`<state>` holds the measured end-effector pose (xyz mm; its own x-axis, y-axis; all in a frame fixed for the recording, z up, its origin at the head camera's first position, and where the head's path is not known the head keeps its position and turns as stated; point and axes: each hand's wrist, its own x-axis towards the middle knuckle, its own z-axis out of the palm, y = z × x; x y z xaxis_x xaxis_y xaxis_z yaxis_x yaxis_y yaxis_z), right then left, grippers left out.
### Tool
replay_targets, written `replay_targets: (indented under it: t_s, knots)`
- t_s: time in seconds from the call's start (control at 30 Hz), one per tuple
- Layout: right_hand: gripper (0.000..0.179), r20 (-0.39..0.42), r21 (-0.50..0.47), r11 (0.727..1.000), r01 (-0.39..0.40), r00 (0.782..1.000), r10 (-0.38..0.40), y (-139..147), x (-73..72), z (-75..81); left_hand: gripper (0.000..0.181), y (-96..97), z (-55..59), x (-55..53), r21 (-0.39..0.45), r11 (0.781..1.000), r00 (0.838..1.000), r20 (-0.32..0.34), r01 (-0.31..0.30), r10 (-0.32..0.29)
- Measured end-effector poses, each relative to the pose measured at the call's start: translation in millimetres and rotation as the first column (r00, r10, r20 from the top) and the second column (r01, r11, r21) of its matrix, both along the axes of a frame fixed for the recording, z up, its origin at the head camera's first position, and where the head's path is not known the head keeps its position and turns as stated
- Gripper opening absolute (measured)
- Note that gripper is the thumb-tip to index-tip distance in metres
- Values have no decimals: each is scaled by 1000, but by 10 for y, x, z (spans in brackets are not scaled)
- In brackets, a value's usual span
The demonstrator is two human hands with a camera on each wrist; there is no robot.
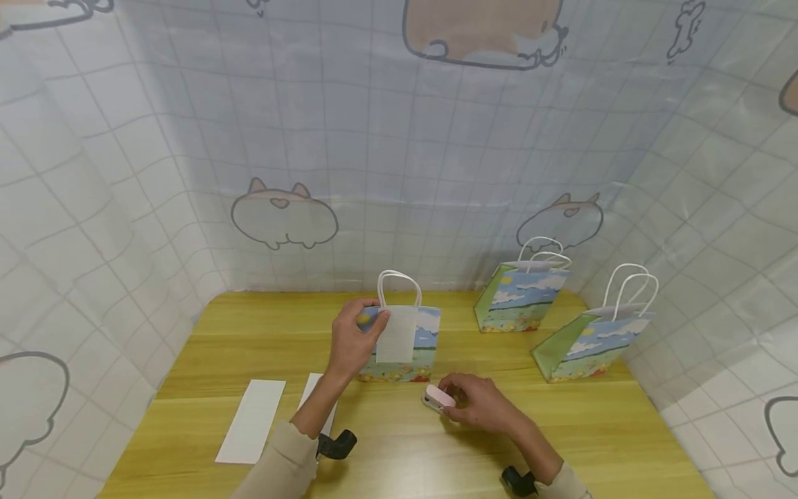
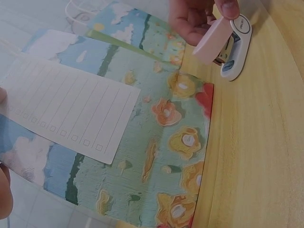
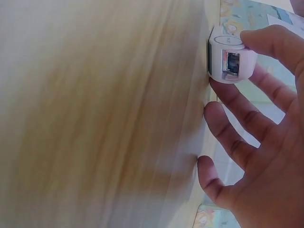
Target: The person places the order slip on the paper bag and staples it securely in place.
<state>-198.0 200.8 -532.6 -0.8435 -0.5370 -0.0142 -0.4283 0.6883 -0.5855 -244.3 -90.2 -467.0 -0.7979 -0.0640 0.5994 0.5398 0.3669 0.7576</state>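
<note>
My left hand (image 1: 353, 337) pinches a lined checklist slip (image 1: 396, 339) against the front of a paper gift bag (image 1: 427, 355) with white handles, at its upper left edge. In the left wrist view the slip (image 2: 71, 107) shows rows with small boxes and lies flat over the bag's painted flowers. Just in front of the bag, my right hand (image 1: 483, 403) grips a small pink and white stapler (image 1: 439, 398) between thumb and fingers, at the tabletop. The right wrist view shows the stapler's back end (image 3: 230, 59) under the thumb, other fingers spread beside it.
Two similar gift bags stand at the right, one at the back (image 1: 526, 301) and one nearer the edge (image 1: 595, 346). White paper slips lie at the left, one in the open (image 1: 252, 421), another (image 1: 309, 388) partly behind my left forearm. Patterned curtains (image 1: 374, 138) surround the wooden table (image 1: 399, 443).
</note>
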Motion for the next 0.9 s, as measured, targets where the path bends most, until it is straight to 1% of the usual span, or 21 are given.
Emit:
replay_targets:
  t_s: [0.23, 0.5, 0.9]
  knots:
    - [28, 2, -12, 1000, -27, 1000, 27, 31, -5, -12, 21, 6, 12, 5, 2, 1000, 1000, 6, 2, -2]
    - [29, -24, -23, 998, -65, 998, 64, 69, 19, -14, 22, 11, 11, 23, 1, 1000, 1000, 21, 0, 0]
    - [29, -21, -56, 995, -79, 997, 78, 116, 23, -16, 22, 15, -5, 33, 10, 1000, 1000, 30, 3, -4]
